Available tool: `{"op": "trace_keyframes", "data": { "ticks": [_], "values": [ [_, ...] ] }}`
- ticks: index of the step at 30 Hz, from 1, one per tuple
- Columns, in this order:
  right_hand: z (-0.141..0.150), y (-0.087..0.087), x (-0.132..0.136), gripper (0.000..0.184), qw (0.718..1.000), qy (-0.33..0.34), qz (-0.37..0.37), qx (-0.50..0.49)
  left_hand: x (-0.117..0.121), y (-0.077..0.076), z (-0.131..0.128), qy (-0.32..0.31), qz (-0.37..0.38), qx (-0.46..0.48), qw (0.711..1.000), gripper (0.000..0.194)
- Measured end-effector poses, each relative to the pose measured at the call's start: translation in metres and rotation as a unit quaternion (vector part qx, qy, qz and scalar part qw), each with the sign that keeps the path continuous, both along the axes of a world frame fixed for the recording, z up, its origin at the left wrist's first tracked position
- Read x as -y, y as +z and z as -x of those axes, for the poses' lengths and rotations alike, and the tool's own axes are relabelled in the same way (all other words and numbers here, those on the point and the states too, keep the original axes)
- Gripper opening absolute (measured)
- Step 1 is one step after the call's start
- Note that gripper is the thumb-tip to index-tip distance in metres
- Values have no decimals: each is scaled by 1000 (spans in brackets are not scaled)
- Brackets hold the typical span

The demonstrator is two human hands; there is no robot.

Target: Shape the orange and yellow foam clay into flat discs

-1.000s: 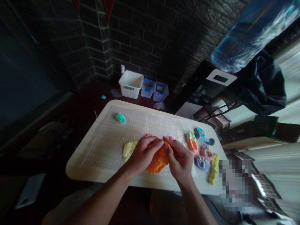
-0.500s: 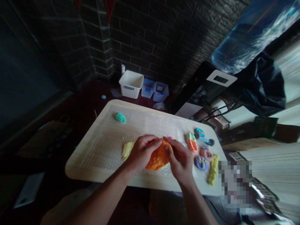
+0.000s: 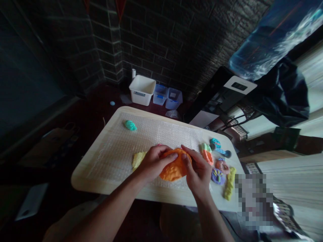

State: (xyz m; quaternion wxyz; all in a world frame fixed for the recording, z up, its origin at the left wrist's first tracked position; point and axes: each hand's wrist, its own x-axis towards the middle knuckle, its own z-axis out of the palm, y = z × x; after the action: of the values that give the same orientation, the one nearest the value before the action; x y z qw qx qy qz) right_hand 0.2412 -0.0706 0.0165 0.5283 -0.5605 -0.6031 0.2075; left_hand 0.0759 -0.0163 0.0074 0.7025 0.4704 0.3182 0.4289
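A flattened orange sheet of soft modelling clay (image 3: 174,169) is held up over the table, its surface dimpled. My left hand (image 3: 157,159) pinches its upper left edge, thumb on top and fingers behind. My right hand (image 3: 198,169) grips the upper right edge the same way. Left of my left hand, a pale yellow clay piece (image 3: 138,159) lies on the bubble wrap (image 3: 111,148), partly covered by the hand. Farther back on the wrap rests a green clay lump (image 3: 130,125). A bit of pink shows just behind my left hand, mostly hidden.
Clay shapes line the table's right side: an orange-and-green piece (image 3: 207,154), a blue one (image 3: 216,144), a purple disc (image 3: 217,176), a pinkish ring (image 3: 222,166) and a yellow strip (image 3: 229,184). Beyond the wooden table (image 3: 88,186), a white bin (image 3: 142,90) and clear boxes (image 3: 173,98) stand on the floor.
Both hands have shifted slightly right with the orange clay. The sheet looks a little wider and more spread between them.
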Motion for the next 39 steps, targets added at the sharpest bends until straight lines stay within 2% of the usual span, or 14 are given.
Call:
{"op": "trace_keyframes", "data": {
  "ticks": [7, 13, 18, 25, 31, 33, 39],
  "values": [
    [-4, 3, 2, 25, 997, 60, 40, 10, -1, -1, 3, -1, -9, -32, 999, 22],
    [-3, 0, 3, 31, 998, 50, 40, -2, 1, 2, 2, 12, 18, -16, 1000, 20],
    [-2, 1, 2, 26, 998, 42, 34, -23, 2, 3, -1, 24, 31, 13, 999, 24],
    [-2, 7, 1, 27, 997, 57, 51, 17, -1, -3, 3, 10, -28, -16, 999, 24],
    [-2, 2, -1, 23, 998, 44, 36, -30, 2, 3, 0, 14, 9, 14, 1000, 23],
    [-3, 0, -1, 22, 997, 50, 31, -40, 3, 3, -1, 14, 2, 10, 1000, 23],
    [-5, 2, -1, 25, 995, 89, 54, -2, 0, -3, 4, -1, -23, -23, 999, 22]
  ]
}}
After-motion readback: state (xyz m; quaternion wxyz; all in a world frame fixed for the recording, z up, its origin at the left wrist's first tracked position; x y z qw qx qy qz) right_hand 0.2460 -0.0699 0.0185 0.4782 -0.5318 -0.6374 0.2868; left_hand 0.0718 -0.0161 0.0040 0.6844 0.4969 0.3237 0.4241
